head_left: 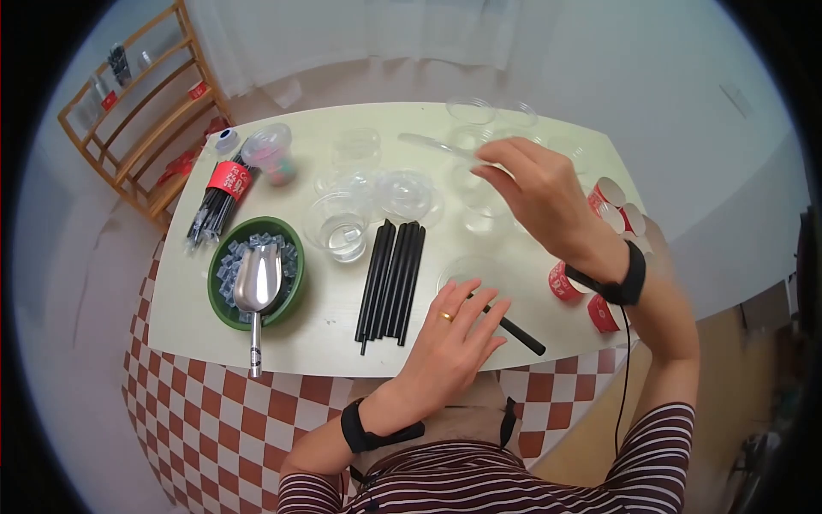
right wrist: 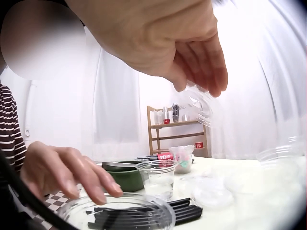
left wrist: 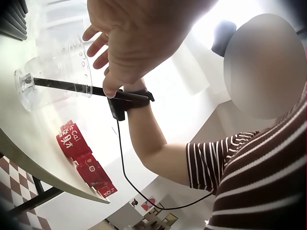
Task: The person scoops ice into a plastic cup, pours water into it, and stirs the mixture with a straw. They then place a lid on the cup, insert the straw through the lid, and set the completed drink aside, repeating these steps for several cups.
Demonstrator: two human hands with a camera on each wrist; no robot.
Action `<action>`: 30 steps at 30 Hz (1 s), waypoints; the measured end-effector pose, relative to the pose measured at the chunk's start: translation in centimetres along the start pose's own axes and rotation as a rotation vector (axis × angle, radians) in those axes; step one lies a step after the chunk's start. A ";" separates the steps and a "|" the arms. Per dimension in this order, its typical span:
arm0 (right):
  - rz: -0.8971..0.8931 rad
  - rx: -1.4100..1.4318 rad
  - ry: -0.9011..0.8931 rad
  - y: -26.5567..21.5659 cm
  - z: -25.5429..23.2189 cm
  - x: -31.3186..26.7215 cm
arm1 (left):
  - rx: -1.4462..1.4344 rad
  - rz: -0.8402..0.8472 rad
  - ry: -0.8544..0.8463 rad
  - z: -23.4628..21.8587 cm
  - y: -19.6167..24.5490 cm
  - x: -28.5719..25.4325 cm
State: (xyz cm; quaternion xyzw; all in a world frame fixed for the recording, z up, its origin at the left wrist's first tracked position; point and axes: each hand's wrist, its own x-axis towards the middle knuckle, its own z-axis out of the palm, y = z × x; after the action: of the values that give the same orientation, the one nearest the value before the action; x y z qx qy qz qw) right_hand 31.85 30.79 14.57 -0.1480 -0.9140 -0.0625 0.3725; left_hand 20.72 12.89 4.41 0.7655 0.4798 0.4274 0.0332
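My right hand (head_left: 548,201) is raised over the back of the table and pinches a clear plastic lid (head_left: 428,143) between thumb and fingertips. In the right wrist view the lid (right wrist: 196,103) hangs tilted under those fingers. Lower and nearer to me, my left hand (head_left: 449,343) has its fingers stretched out and spread. A clear plastic cup (left wrist: 53,76) stands right by them, with a black straw (left wrist: 62,85) leaning out over its rim. The left thumb overlaps that straw in the left wrist view. From above, the straw (head_left: 521,336) slants toward the table's front edge.
Several black straws (head_left: 392,287) lie mid-table. A green bowl (head_left: 216,301) of ice cubes with a metal scoop (head_left: 259,278) stands left, near a water cup (head_left: 344,238) and clear lids (head_left: 405,195). Red cups (head_left: 565,281) line the right; clear cups (head_left: 484,224) stand behind.
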 end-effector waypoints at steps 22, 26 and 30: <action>-0.288 -0.285 -0.132 -7.2 -2.0 -14.5 | -0.331 -0.155 0.577 -5.8 0.2 2.3; -0.306 -0.249 -0.147 -7.6 -1.8 -14.4 | -0.233 -0.160 0.449 -4.9 0.4 3.5; -0.280 -0.251 -0.179 -7.6 -2.0 -14.5 | -0.164 -0.167 0.402 -4.5 0.5 3.5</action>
State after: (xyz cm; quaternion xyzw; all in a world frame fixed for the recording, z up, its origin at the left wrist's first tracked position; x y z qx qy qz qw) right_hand 40.65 19.88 5.85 -0.0696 -0.9402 -0.2136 0.2560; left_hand 18.61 13.70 9.69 0.6172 0.5023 0.6047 0.0342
